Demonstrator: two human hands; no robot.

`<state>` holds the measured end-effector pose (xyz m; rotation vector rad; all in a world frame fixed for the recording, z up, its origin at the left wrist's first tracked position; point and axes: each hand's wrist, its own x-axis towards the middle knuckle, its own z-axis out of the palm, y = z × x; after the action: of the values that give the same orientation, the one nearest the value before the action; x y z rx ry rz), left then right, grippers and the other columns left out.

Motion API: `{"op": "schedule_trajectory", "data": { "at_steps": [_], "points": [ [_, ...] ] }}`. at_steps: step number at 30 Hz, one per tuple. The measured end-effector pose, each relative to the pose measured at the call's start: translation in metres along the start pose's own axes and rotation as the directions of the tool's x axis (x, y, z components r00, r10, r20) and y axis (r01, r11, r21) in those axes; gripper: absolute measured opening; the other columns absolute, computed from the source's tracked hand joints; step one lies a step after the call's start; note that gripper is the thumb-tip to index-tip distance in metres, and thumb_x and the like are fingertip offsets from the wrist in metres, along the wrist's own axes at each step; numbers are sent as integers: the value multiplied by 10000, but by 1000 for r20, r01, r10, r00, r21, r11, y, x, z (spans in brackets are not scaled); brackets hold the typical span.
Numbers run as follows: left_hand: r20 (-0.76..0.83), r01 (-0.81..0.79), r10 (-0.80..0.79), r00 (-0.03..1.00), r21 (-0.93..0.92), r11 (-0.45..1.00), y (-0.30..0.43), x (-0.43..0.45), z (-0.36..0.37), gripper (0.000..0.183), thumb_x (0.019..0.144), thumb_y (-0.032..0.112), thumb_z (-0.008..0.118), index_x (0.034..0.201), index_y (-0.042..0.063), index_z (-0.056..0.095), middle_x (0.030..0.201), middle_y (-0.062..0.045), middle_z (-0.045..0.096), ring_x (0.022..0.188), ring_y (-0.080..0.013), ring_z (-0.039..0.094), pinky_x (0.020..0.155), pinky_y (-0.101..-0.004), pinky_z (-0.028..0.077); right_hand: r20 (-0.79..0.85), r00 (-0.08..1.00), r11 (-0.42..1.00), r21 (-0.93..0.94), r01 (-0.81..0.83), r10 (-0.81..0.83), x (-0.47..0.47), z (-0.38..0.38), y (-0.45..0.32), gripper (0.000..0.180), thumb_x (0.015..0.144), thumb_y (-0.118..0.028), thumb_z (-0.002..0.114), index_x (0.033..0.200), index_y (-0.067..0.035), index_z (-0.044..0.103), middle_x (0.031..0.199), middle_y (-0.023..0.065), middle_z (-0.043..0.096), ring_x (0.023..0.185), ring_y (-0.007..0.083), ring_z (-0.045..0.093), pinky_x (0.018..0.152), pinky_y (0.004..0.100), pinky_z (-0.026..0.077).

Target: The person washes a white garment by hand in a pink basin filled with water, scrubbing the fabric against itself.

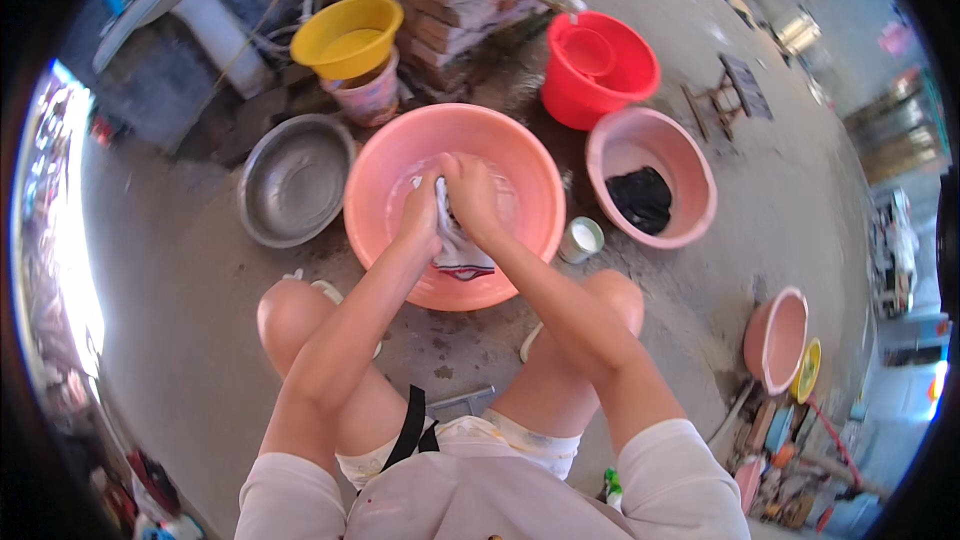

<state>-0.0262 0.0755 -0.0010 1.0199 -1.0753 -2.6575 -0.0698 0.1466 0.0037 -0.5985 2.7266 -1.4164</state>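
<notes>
A large salmon-pink plastic basin stands on the floor between my knees, with some water showing at its bottom. Over it, my left hand and my right hand press together around a white cloth garment with dark and red trim. Its trimmed end hangs below my hands toward the near wall of the basin. Part of the cloth is hidden between my palms and fingers.
Left of the basin sits a grey metal basin; behind it, a yellow basin rests on a patterned bucket. To the right are a cup of white contents, a pink tub holding black cloth, and a red bucket.
</notes>
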Motion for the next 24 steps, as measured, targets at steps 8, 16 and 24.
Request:
{"op": "schedule_trajectory", "data": {
  "at_steps": [8, 16, 24],
  "points": [
    [-61, 44, -41, 997, 57, 997, 0, -18, 9, 307, 865, 362, 528, 857, 64, 598, 740, -40, 566, 633, -159, 520, 541, -329, 418, 40, 996, 997, 7, -77, 77, -4, -11, 3, 417, 925, -304, 434, 794, 56, 600, 762, 281, 601, 714, 394, 611, 655, 469, 455],
    [121, 128, -125, 985, -16, 992, 11, 17, -17, 280, 894, 361, 507, 834, 105, 604, 722, -47, 577, 644, -174, 547, 593, -346, 444, 107, 993, 998, 61, 35, -41, -33, -3, -31, 407, 913, -291, 463, 747, 54, 598, 673, 257, 583, 634, 387, 597, 601, 457, 431],
    [75, 36, -41, 996, 74, 997, -19, 18, 3, 323, 914, 376, 470, 989, 86, 589, 901, -59, 626, 825, -197, 617, 717, -353, 504, -53, 998, 993, 111, -29, 35, 26, 15, 53, 365, 881, -282, 478, 755, 34, 609, 745, 270, 600, 711, 411, 602, 653, 484, 465]
  ]
}}
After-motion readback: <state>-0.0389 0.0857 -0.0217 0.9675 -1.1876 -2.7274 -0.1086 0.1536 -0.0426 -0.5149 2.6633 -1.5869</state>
